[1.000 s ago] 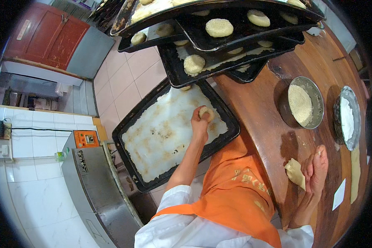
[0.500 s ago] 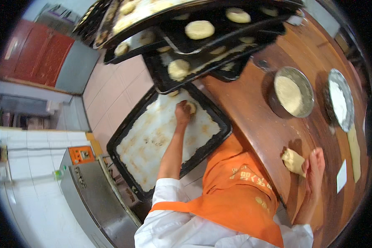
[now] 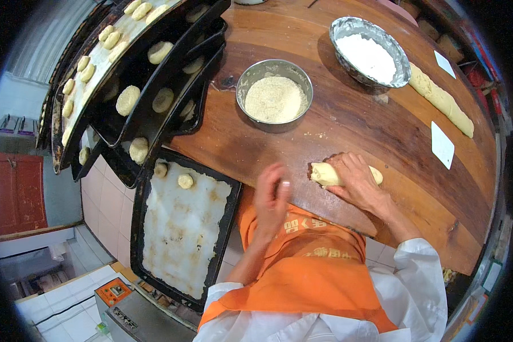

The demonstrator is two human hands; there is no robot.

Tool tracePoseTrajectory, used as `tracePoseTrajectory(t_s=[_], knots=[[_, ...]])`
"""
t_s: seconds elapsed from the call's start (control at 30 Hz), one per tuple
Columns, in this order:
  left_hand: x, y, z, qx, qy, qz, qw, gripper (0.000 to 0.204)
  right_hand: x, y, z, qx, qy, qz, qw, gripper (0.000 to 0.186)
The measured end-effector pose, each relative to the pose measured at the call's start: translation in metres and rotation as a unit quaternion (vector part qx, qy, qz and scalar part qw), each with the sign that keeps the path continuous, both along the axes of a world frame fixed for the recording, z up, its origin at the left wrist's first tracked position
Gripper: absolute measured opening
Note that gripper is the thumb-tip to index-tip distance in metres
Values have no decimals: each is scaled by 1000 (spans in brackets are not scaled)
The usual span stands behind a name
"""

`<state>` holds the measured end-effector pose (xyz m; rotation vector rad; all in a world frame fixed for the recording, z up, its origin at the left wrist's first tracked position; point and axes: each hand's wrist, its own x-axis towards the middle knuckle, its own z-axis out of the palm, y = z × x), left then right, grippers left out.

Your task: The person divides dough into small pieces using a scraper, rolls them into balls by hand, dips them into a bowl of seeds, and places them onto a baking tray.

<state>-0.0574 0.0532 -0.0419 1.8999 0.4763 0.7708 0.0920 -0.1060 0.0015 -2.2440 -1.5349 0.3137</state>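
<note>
Dough roll [image 3: 323,174] on the counter [image 3: 302,145], clasped from above under the right hand [image 3: 356,178] with fingers wrapped across it, both ends exposed. At nine o'clock from there, over the counter's near edge, the left hand [image 3: 271,194], blurred; cannot tell whether with fingers released or clenched. Toward half past ten, a steel bowl [image 3: 273,127] of pale grains [image 3: 273,100]; at twelve, a dark bowl [image 3: 402,65] of white powder [image 3: 367,57]; at two, a longer dough strip [image 3: 442,102]. At eight, beyond the counter's edge, a black tray [image 3: 138,228] with two dough rounds [image 3: 185,181]; at ten, stacked trays [image 3: 142,77] with more dough rounds.
</note>
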Motion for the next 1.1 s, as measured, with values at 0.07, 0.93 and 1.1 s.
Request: tracePoseTrajectory(t_s=[0.07, 0.93, 1.1], knots=[[27, -23, 17, -27, 12, -51, 998, 38, 6, -4, -5, 50, 16, 4, 999, 65], [78, -67, 40, -209, -92, -99, 968, 30, -6, 29, 15, 343, 501, -90, 789, 76], [56, -80, 64, -63, -160, -128, 977, 44, 0, 54, 52, 532, 349, -98, 765, 67]])
